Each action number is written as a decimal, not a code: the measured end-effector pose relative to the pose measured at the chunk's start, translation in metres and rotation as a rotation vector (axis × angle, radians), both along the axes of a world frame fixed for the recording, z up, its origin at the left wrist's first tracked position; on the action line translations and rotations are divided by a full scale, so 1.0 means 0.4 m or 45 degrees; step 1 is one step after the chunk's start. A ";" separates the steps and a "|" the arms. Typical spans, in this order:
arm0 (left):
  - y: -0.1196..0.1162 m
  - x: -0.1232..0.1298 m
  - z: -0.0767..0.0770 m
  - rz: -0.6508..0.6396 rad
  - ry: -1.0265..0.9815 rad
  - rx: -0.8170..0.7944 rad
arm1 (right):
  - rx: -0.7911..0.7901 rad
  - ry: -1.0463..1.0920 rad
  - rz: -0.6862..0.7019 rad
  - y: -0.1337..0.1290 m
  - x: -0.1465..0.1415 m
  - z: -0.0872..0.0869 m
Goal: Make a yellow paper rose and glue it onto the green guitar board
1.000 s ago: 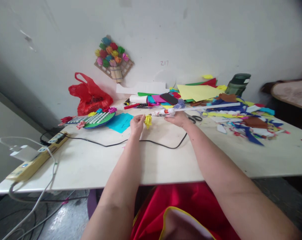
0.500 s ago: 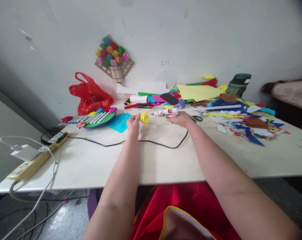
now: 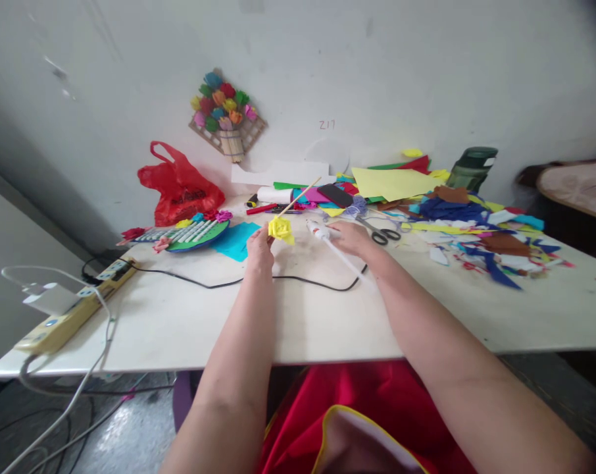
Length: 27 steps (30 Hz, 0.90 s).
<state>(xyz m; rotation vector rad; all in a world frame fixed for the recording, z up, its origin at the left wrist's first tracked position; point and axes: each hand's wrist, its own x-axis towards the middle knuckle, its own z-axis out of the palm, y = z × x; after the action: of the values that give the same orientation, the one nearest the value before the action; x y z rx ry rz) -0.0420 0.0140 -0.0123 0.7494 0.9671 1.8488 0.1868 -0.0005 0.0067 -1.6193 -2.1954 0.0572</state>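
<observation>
Between the fingers of my left hand (image 3: 261, 249) is a yellow paper flower (image 3: 281, 229). A thin wooden stick (image 3: 298, 197) slants up and away from the flower, toward the back of the table. My right hand (image 3: 350, 237) is closed around a white hot glue gun (image 3: 320, 230), whose tip points left toward the flower with a gap between them. Out of the gun's rear a long pale glue stick (image 3: 350, 263) runs down to the right. Black-handled scissors (image 3: 379, 234) lie just beyond my right wrist.
Blue paper (image 3: 236, 241) and a green decorated disc (image 3: 199, 235) lie left of my hands. A power strip (image 3: 75, 309) sits at the table's left, its black cable (image 3: 308, 282) crossing the tabletop. Paper scraps (image 3: 500, 243) cover the right side; a dark bottle (image 3: 472, 168) stands behind.
The glue gun has turned, its glue stick swinging from pointing right to slanting toward me. My left hand has tilted the flower, and its stick now shows pointing away. The scissors are more exposed.
</observation>
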 end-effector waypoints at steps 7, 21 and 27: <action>-0.007 0.018 0.002 -0.165 0.008 -0.034 | -0.022 -0.135 0.041 0.026 -0.022 -0.043; 0.000 0.029 -0.010 -0.342 0.033 -0.082 | 0.040 -0.202 0.075 0.025 -0.062 -0.064; -0.009 0.029 -0.002 -0.348 0.026 -0.080 | 0.266 -0.302 0.064 -0.007 -0.059 -0.038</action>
<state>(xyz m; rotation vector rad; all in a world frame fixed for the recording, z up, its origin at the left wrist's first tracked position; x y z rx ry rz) -0.0303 0.0102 -0.0130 0.8203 0.8839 1.5699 0.1632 -0.0032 -0.0087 -1.5199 -2.3258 -0.3555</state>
